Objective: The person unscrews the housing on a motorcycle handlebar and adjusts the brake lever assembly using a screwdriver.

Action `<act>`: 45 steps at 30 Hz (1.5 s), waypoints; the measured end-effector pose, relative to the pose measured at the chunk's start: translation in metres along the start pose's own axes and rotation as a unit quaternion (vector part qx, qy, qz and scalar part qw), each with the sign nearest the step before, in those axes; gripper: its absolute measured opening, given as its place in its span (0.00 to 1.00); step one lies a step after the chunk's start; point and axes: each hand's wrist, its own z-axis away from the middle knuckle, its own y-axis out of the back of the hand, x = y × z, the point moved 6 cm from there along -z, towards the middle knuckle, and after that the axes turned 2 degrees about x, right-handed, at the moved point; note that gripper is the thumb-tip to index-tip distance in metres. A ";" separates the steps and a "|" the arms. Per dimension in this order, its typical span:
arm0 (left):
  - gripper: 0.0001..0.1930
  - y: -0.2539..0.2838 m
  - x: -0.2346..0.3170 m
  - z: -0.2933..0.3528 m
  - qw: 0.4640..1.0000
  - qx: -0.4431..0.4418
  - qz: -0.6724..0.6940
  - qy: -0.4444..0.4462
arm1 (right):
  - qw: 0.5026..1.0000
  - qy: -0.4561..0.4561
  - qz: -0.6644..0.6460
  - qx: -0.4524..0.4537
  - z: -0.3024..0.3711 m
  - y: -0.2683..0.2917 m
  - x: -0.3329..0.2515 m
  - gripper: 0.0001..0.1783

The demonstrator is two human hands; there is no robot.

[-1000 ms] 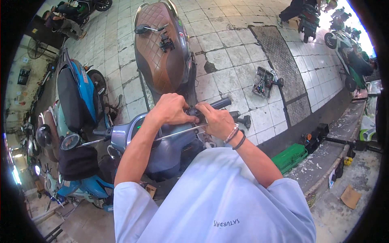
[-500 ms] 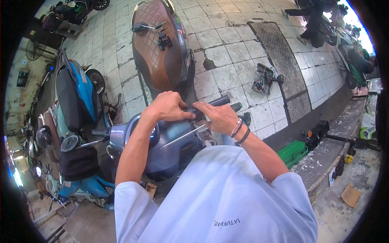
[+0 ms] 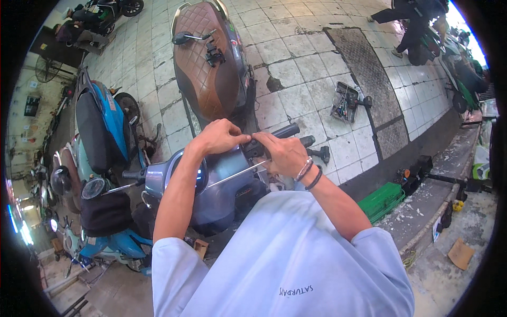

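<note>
Both of my hands meet over the right handlebar point(image 3: 285, 131) of a grey-blue scooter point(image 3: 224, 174). The fingertips of my left hand point(image 3: 221, 136) are pinched beside the black part next to the grip; anything between them is too small or hidden to name. Curled fingers of my right hand point(image 3: 285, 153) hold a screwdriver-like tool with a long thin metal shaft point(image 3: 232, 176), which points back to the left across the scooter's front. Its handle is hidden in my palm, while the thumb and forefinger reach to the same spot as my left fingertips.
The brown quilted seat point(image 3: 203, 63) carries a mirror point(image 3: 182, 38) and a black bracket point(image 3: 214, 54). A tool tray point(image 3: 344, 103) lies on the tiles to the right, a green crate point(image 3: 381, 202) nearer. A blue scooter point(image 3: 108, 119) stands left. People are at the far right and far left.
My left fingertips have shifted slightly up and closer to those of my right hand. The metal shaft has swung a little flatter, its tip moving left.
</note>
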 end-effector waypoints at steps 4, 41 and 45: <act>0.25 0.001 -0.002 0.001 1.000 -0.001 0.029 -0.005 | 1.000 -0.021 -0.005 -0.018 -0.008 -0.004 0.004 0.37; 0.29 -0.004 -0.002 -0.001 0.999 -0.022 0.024 -0.027 | 0.992 -0.038 -0.009 0.120 0.015 -0.016 -0.001 0.33; 0.33 0.008 -0.001 -0.009 0.992 -0.127 -0.005 0.001 | 0.988 -0.026 -0.013 0.151 0.016 -0.011 -0.003 0.33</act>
